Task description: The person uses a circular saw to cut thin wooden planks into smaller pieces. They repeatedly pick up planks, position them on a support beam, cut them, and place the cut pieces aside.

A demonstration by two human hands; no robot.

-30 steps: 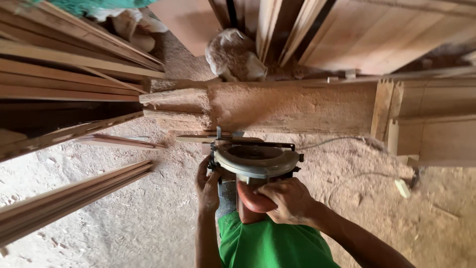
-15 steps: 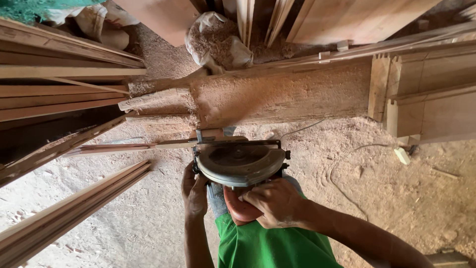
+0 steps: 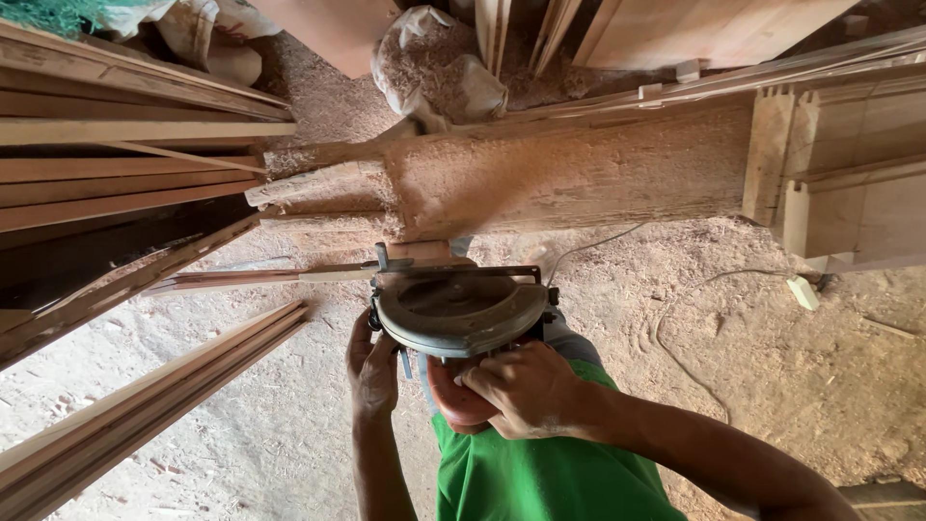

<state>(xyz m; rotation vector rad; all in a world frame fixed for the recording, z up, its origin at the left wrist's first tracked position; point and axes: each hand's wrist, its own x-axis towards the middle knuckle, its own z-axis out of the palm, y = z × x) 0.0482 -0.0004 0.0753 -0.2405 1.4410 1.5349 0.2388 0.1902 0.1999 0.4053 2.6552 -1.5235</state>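
Two hands steady a circular saw (image 3: 461, 314) held low over the sawdust floor (image 3: 791, 386).
Left hand (image 3: 373, 367) cups the saw's left edge, fingers curled; right hand (image 3: 526, 386) wraps its orange handle (image 3: 453, 400). Behind, a sack (image 3: 439, 72) bulges, apparently with sawdust.

Saw blade hidden under circular saw (image 3: 461, 311) guard. Orange handle (image 3: 453, 400) mostly covered by right hand (image 3: 526, 386). Left hand (image 3: 373, 365) fingertips tucked behind saw base. Cord (image 3: 694, 318) end too thin to trace. Planks (image 3: 125, 425) cut off at left edge.
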